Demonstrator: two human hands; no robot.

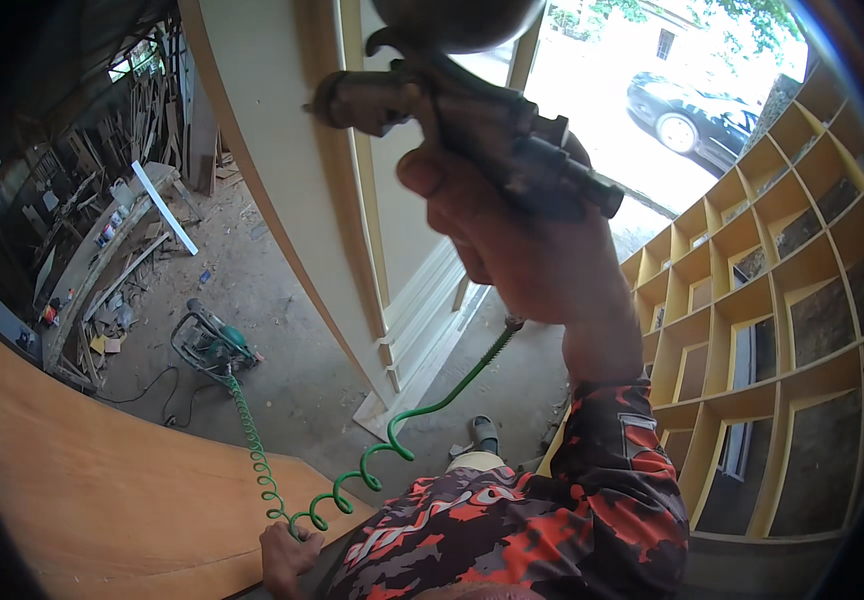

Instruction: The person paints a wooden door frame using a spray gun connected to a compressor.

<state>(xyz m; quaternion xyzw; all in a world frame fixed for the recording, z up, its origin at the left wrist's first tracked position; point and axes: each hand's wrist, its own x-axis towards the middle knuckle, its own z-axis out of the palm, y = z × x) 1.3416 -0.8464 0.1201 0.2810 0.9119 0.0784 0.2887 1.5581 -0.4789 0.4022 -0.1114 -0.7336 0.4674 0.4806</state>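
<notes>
My right hand (517,240) is raised high, wrapped round a metal spray gun (497,135) with a cup (457,18) on top; its nozzle points left toward a tall cream-painted wooden panel (372,200) with moulded edges. Low at the bottom left, my left hand (292,555) grips a green coiled hose (362,480), beside an orange-brown plywood surface (122,500). One stretch of the hose rises to below my right hand; another runs to a green air compressor (217,340) on the floor.
A cluttered workbench (97,265) and leaning timber scraps (162,90) fill the left background. A yellowish wooden grid of cubbies (742,380) curves along the right. A dark car (692,125) stands outside the bright opening at the top right. A power cord (132,400) lies on the floor.
</notes>
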